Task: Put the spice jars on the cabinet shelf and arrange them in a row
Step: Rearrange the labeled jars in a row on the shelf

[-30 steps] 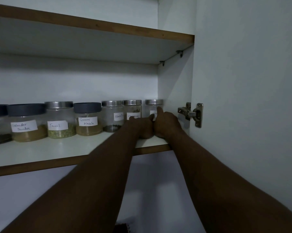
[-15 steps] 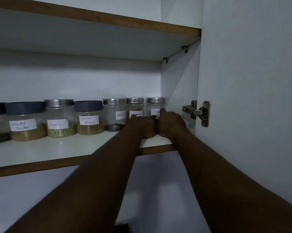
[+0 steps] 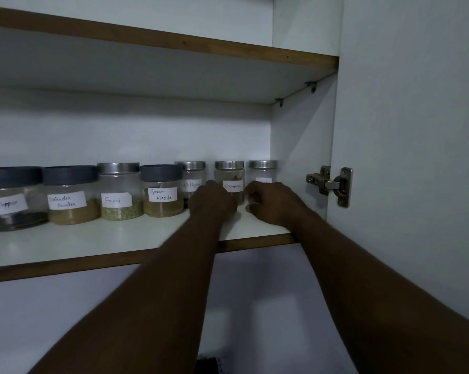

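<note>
Left hand [image 3: 213, 202] and right hand [image 3: 272, 203] are curled at the cinnamon jar [image 3: 229, 174] and end jar [image 3: 263, 171], can't tell if gripping. Probably light, slick, breakable; I'd hold round the body.

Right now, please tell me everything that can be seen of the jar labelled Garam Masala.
The Garam Masala jar is a round clear jar, glass or plastic, with a dark grey lid and a white handwritten label. Tan powder fills about its lower third. It stands upright on the white cabinet shelf, between the Fennel jar and a steel-lidded pepper jar. No hand touches it.
</note>
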A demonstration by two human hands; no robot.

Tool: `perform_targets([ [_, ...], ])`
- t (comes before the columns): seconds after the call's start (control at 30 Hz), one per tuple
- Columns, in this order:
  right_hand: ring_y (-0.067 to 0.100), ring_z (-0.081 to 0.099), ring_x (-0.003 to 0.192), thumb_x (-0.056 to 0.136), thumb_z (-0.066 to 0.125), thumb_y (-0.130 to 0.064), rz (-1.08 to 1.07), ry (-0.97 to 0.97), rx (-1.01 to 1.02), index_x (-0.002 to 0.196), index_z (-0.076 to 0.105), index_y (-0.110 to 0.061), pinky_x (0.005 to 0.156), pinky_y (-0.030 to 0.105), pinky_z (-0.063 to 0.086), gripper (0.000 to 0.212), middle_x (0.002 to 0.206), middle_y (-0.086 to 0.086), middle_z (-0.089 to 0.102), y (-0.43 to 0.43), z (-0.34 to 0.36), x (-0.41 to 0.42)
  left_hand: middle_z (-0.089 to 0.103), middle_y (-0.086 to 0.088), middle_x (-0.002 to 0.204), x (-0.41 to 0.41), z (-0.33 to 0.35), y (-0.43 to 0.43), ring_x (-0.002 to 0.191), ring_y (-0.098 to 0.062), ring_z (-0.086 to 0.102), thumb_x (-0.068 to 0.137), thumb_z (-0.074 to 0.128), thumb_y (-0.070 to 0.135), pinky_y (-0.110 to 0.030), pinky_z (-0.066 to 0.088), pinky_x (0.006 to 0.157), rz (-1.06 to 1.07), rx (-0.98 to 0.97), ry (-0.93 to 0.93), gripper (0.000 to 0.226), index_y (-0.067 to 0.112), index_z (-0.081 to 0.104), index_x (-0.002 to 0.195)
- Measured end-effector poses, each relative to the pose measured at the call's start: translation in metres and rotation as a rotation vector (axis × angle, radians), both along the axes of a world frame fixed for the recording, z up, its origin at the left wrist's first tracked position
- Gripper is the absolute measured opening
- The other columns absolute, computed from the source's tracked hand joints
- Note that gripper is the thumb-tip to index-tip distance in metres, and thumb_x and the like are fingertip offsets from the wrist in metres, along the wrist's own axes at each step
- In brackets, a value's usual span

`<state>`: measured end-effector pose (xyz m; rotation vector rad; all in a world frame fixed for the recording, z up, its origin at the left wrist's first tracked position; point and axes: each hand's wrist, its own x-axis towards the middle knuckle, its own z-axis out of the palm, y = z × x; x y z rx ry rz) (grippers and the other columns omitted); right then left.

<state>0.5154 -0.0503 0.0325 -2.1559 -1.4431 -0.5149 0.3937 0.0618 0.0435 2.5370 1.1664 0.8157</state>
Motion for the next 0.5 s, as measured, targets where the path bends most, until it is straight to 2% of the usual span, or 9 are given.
perform_targets([
  [0.13,0.020,0.062,0.122,0.089,0.074,-0.033,0.030,0.024,-0.029,0.140,0.058,-0.031,0.103,0.037,0.050,0.053,0.135,-0.003,0.066,0.003,0.001,-0.001,0.057,-0.012,0.136,0.004,0.001,-0.003,0.124,-0.032,0.056,0.093,0.062,0.039,-0.044,0.047,0.103,-0.047,-0.077,-0.004,0.063,0.011,0.039,0.144],
  [0.3,0.020,0.060,0.125,0.092,0.071,-0.035,0.044,0.040,-0.055,0.138,0.060,-0.033,0.103,0.030,0.044,0.047,0.137,-0.004,0.064,0.008,0.000,0.004,0.053,-0.014,0.141,0.008,0.003,-0.002,0.127,-0.034,0.053,0.093,0.060,0.038,-0.048,0.045,0.106,-0.085,-0.123,0.051,0.067,0.011,0.032,0.149],
  [0.5,0.020,0.060,0.126,0.094,0.068,-0.032,0.065,0.031,-0.063,0.137,0.062,-0.031,0.106,0.034,0.046,0.044,0.137,-0.003,0.065,0.011,-0.001,0.007,0.053,-0.014,0.143,0.014,0.001,0.003,0.129,-0.034,0.052,0.095,0.058,0.036,-0.049,0.042,0.109,-0.119,-0.063,0.130,0.068,0.011,0.029,0.151],
])
